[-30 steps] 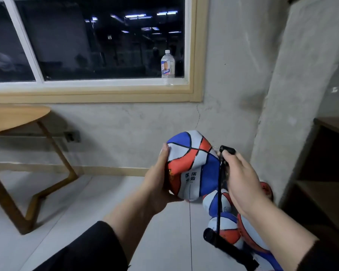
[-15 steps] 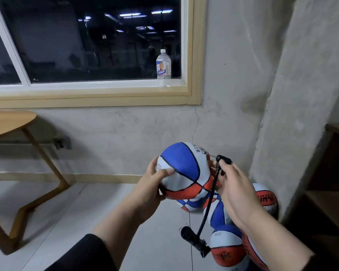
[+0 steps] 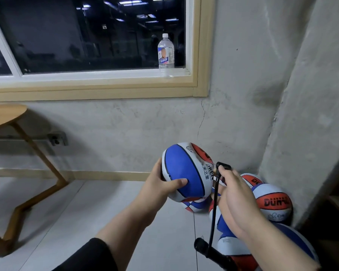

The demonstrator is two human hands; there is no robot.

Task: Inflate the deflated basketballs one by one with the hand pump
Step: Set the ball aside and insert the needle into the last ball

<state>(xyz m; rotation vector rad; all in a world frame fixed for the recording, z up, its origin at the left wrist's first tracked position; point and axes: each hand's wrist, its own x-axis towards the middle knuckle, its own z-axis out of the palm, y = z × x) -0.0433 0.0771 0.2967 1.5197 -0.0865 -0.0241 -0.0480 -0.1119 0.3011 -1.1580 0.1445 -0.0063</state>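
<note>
Head view: left hand [image 3: 160,187] cups the basketball [image 3: 186,173], light, soft-skinned, dentable; grip broadly. Right hand [image 3: 233,194] pinches the pump nozzle [image 3: 222,166] at its valve.

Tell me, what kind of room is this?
Probably a plain storeroom or workroom corner indoors: bare concrete wall, a window dark outside with a water bottle on its sill, and basketballs piled on the floor.

The pump [image 3: 213,253] body runs off the bottom edge, partly hidden behind the right forearm.
</note>
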